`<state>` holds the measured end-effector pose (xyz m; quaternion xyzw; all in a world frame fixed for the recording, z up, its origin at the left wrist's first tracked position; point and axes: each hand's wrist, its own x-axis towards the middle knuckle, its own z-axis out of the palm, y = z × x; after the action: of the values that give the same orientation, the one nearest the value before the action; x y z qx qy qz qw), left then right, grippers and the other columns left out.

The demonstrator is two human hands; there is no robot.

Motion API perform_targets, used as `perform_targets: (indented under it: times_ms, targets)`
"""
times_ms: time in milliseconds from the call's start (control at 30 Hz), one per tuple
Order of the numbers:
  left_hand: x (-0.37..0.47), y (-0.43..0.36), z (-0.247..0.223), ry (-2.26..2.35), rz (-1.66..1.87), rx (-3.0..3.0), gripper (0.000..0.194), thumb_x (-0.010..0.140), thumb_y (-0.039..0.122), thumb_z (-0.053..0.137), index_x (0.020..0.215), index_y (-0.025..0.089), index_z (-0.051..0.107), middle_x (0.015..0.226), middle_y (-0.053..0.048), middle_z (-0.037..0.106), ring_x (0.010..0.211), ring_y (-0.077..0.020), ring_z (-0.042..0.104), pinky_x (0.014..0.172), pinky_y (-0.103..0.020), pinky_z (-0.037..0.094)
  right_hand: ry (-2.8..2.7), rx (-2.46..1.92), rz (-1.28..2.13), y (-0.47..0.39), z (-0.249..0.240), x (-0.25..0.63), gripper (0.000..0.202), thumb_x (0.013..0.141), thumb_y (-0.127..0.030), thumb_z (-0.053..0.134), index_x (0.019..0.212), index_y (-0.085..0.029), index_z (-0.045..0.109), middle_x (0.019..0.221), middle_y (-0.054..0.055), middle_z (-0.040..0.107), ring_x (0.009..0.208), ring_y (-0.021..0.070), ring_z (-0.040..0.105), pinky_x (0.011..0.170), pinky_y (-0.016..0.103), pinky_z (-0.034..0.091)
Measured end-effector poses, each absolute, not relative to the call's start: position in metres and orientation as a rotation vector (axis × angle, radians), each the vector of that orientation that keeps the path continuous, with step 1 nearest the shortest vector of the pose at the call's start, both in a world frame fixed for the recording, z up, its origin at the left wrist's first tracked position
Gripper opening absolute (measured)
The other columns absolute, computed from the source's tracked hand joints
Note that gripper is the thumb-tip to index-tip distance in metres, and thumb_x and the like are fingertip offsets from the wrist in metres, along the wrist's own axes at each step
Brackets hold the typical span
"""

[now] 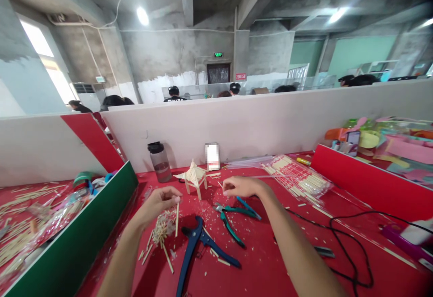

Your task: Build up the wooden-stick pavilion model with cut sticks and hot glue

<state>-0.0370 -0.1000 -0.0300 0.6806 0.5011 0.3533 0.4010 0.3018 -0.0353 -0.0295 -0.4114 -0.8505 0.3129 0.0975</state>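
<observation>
Wooden stick (177, 220) pinched in left hand (165, 200); cannot tell whether right hand (243, 186) grips anything. Small roofed model (194, 176) stands between, slightly beyond; stray knuckle could topple it.

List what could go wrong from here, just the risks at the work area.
The small stick model stands on thin legs just beyond the left hand and right hand, so a careless reach could knock it over.

The green-handled pliers lie close below the right hand, and fingers coming down might catch their metal tips.

The thin stick in the left hand hangs beside the blue cutter; it could snag there if lowered.
</observation>
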Motion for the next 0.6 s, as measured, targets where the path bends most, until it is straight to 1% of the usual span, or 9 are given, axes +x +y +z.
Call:
perform_targets:
  times_ms: [33,100,167,200,233,267,367,500,600]
  targets:
    - [-0.032,-0.102,-0.029,1.219,0.915,1.694,0.039,0.075,0.052,0.074,0.089,0.016,0.066,0.067,0.002,0.061,0.062,-0.0121,0.055,0.063,-0.023,0.044,-2.544,-1.176,0.989,-0.04,-0.027,0.293,0.02,0.087,-0.033,0.067,0.099,-0.017,0.072,0.091,0.004,0.075,0.077,0.0169,0.068,0.068,0.023,0.048]
    - [-0.021,-0.103,-0.03,1.13,0.961,1.651,0.037,0.075,0.049,0.076,0.089,0.017,0.063,0.069,0.002,0.063,0.062,-0.0116,0.056,0.064,-0.024,0.045,-2.617,-0.997,1.229,-0.051,-0.021,0.272,0.027,0.087,-0.036,0.067,0.106,-0.017,0.071,0.094,0.006,0.076,0.077,0.0168,0.069,0.066,0.022,0.049]
    - [-0.011,-0.103,-0.032,1.065,1.005,1.629,0.035,0.076,0.046,0.078,0.088,0.017,0.061,0.069,0.002,0.065,0.062,-0.0115,0.057,0.065,-0.024,0.046,-2.692,-0.873,1.302,-0.063,-0.017,0.249,0.034,0.086,-0.042,0.07,0.11,-0.018,0.071,0.097,0.006,0.076,0.078,0.016,0.069,0.068,0.021,0.049]
    - [-0.007,-0.102,-0.034,1.041,1.024,1.625,0.034,0.075,0.045,0.078,0.086,0.018,0.06,0.069,0.002,0.065,0.062,-0.0115,0.058,0.064,-0.023,0.047,-2.73,-0.831,1.312,-0.069,-0.016,0.237,0.033,0.085,-0.043,0.071,0.107,-0.019,0.072,0.095,0.005,0.077,0.077,0.0157,0.069,0.067,0.02,0.049]
    - [-0.004,-0.102,-0.035,1.019,1.037,1.623,0.033,0.076,0.043,0.079,0.085,0.018,0.06,0.068,0.002,0.065,0.062,-0.0116,0.059,0.064,-0.023,0.047,-2.769,-0.759,1.348,-0.074,-0.016,0.226,0.029,0.086,-0.042,0.07,0.101,-0.018,0.073,0.092,0.005,0.077,0.076,0.0155,0.069,0.066,0.02,0.049]
    - [-0.001,-0.101,-0.037,0.998,1.047,1.621,0.032,0.076,0.043,0.079,0.084,0.017,0.06,0.069,0.002,0.066,0.062,-0.012,0.06,0.064,-0.023,0.047,-2.776,-0.662,1.4,-0.077,-0.018,0.217,0.025,0.09,-0.039,0.065,0.096,-0.016,0.074,0.089,0.005,0.077,0.076,0.015,0.069,0.067,0.019,0.049]
    - [0.0,-0.1,-0.038,0.952,1.066,1.594,0.03,0.077,0.04,0.079,0.087,0.017,0.062,0.074,0.0,0.07,0.068,-0.0142,0.064,0.067,-0.024,0.049,-2.748,-0.521,1.465,-0.081,-0.026,0.2,0.024,0.095,-0.031,0.058,0.087,-0.015,0.074,0.083,0.004,0.077,0.07,0.0128,0.067,0.068,0.019,0.049]
    - [0.001,-0.103,-0.035,0.897,0.986,1.602,0.03,0.078,0.038,0.078,0.096,0.018,0.065,0.083,-0.002,0.072,0.078,-0.0171,0.067,0.075,-0.028,0.052,-2.658,-0.465,1.616,-0.076,-0.034,0.201,0.022,0.096,-0.024,0.056,0.087,-0.013,0.073,0.082,0.003,0.077,0.067,0.0115,0.064,0.069,0.019,0.049]
    - [0.006,-0.107,-0.032,0.894,0.901,1.639,0.029,0.077,0.041,0.078,0.089,0.016,0.067,0.083,-0.003,0.071,0.079,-0.0183,0.066,0.077,-0.029,0.051,-2.666,-0.511,1.692,-0.073,-0.035,0.203,0.02,0.097,-0.017,0.054,0.088,-0.013,0.072,0.083,0.002,0.076,0.069,0.0109,0.063,0.069,0.018,0.048]
